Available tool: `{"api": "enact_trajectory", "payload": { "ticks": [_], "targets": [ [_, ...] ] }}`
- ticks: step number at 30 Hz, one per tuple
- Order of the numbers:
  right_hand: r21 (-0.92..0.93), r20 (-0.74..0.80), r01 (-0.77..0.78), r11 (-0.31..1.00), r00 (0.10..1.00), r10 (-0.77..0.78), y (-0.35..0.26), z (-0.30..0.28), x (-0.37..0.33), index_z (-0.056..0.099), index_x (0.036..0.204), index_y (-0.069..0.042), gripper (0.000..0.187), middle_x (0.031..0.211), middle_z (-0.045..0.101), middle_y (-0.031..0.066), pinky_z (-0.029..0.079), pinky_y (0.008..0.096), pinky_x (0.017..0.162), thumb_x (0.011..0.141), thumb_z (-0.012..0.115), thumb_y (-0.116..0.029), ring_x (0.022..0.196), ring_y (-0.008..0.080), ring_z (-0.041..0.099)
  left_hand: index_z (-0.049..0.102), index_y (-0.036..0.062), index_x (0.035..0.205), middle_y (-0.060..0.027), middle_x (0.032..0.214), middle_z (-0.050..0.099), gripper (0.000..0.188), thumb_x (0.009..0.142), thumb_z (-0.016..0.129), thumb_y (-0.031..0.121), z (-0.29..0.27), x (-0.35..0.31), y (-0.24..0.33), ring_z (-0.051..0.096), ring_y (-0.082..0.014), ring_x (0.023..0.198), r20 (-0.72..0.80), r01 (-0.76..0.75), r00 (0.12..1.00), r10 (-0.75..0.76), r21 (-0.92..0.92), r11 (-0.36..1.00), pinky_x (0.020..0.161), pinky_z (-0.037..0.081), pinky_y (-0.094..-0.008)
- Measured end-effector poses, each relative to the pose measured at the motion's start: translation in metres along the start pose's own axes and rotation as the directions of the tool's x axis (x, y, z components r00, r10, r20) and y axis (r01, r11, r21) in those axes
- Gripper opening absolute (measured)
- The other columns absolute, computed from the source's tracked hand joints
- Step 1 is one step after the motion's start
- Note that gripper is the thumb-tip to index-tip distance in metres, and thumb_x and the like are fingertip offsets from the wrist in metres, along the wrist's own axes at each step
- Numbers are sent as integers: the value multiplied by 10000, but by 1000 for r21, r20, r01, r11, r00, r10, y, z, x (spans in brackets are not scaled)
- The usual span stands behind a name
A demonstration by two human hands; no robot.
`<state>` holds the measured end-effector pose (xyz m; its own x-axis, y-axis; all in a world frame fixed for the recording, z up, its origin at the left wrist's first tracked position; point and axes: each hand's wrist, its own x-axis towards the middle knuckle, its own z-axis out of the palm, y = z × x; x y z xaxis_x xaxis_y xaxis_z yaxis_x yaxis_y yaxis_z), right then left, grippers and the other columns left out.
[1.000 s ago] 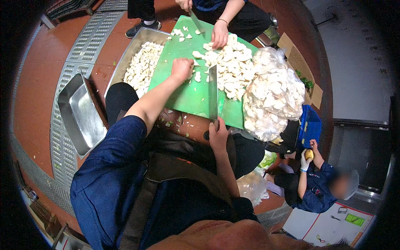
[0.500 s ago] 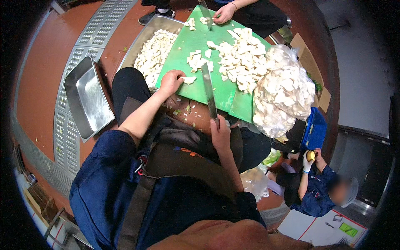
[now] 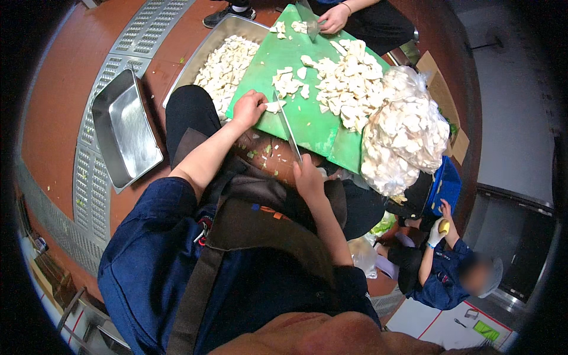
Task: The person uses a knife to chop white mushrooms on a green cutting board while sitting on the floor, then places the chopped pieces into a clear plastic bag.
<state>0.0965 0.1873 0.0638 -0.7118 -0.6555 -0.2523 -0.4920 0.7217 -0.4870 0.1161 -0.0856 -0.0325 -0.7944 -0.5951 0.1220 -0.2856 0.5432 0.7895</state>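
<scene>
My left hand (image 3: 249,110) presses a pale off-white slice (image 3: 275,107) to the near left edge of a green cutting board (image 3: 316,131), its fingers bent round the slice's end. My right hand (image 3: 308,176) is closed on the handle of a long kitchen knife (image 3: 287,127). The blade points away from me, its tip at the slice. Just beyond lies a small heap of cut pale pieces (image 3: 286,82). A bigger pile of similar pieces (image 3: 350,89) covers the board's right side. Their exact kind I cannot make out.
A metal tray (image 3: 180,76) full of pale pieces stands left of the board; another metal tray (image 3: 125,127) sits farther left. A bulging clear bag (image 3: 406,133) adjoins the board's right. Opposite, another person's hand (image 3: 334,19) is beside a broad blade (image 3: 306,21). A co-worker (image 3: 441,269) sits lower right.
The knife has swung left, its tip now at the slice under my left hand. My right hand has shifted slightly up and left. The co-worker's hands at lower right have moved apart.
</scene>
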Motion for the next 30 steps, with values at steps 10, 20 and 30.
{"api": "enact_trajectory", "payload": {
  "ticks": [10,20,30],
  "targets": [
    [148,-89,32,988,996,-19,-23,-14,-14,467,1021,-52,233,862,652,260,470,563,694,964,550,-262,828,477,625,616,80,826,-111,837,599,151,760,733,149,0,-2,-3,603,-311,812,-28,9,1000,-8,25,1000,704,481,-408],
    [219,-117,49,974,993,-24,-4,13,7,498,1083,-32,264,854,646,270,466,559,701,964,543,-263,850,475,625,618,76,863,-118,848,610,161,777,724,160,1,1,4,615,-321,833,1,-28,1000,28,90,996,722,486,-424],
    [227,-287,-94,969,945,159,22,-13,31,527,1161,-36,308,899,652,267,493,517,707,957,537,-266,851,468,630,517,172,1351,-139,1458,424,686,732,767,333,18,34,35,355,-369,1364,-27,-250,965,261,210,945,1120,280,-511]
  ]
}}
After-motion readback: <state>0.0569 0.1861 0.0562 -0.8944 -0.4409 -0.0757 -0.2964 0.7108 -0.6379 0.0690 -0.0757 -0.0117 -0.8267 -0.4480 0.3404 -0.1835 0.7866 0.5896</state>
